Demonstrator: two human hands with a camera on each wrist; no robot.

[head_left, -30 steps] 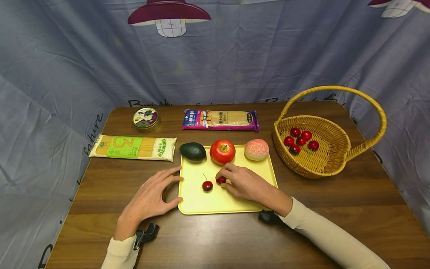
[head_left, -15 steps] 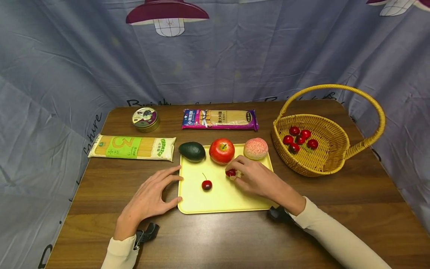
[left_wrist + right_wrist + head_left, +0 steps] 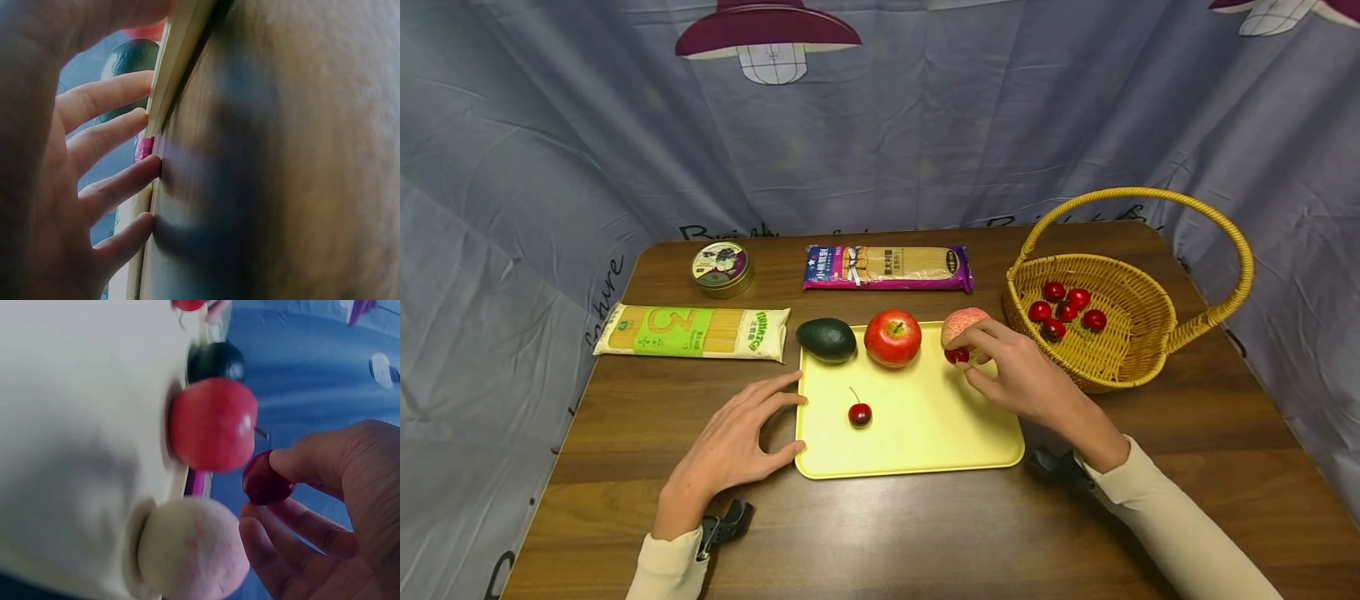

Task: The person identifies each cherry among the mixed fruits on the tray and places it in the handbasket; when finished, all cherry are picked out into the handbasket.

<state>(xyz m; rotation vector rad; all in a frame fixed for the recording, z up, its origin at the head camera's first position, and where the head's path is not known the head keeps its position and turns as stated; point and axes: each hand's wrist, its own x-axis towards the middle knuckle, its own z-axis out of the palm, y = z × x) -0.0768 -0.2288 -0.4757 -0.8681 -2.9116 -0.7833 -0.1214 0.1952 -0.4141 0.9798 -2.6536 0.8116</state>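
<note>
A dark red cherry (image 3: 265,480) is pinched between the thumb and fingers of my right hand (image 3: 1026,375), raised over the tray's right side in front of the peach (image 3: 964,323). My left hand (image 3: 730,437) rests at the left edge of the yellow tray (image 3: 910,450), fingers spread, fingertips touching its rim. One cherry (image 3: 860,415) with a stem lies on the tray. Along the tray's back edge sit a dark green avocado (image 3: 827,340) and a red apple (image 3: 892,338). To the right, a wicker basket (image 3: 1138,333) with a tall handle holds several cherries (image 3: 1067,311).
A green-labelled spaghetti pack (image 3: 692,331) lies left of the tray. Behind it stands a round tin (image 3: 722,268). A purple-edged noodle pack (image 3: 887,267) lies at the back of the wooden table (image 3: 865,542). A grey-blue curtain (image 3: 887,150) hangs behind.
My right hand has lifted the cherry from mid-tray and carried it right, to in front of the peach. The left hand has stayed at the tray's edge.
</note>
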